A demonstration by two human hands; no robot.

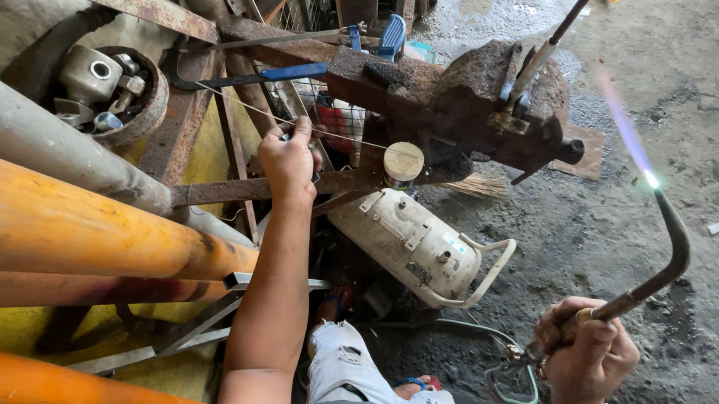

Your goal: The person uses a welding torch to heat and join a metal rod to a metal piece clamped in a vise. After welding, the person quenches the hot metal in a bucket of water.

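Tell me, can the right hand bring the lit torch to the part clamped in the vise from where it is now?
Probably yes. The right hand holds the torch out over open floor, flame pointing up. Nothing stands between it and the vise. The left hand holds a thin wire, away from that path.

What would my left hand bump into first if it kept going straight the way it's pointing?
Probably the thin rod the left hand already pinches; beyond it, the rusty vise and the blue-handled tool. Depth is unclear.

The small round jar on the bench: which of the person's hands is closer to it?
Left. The left hand holds a thin rod just beside the jar; the right hand grips the lit torch, far off below right.
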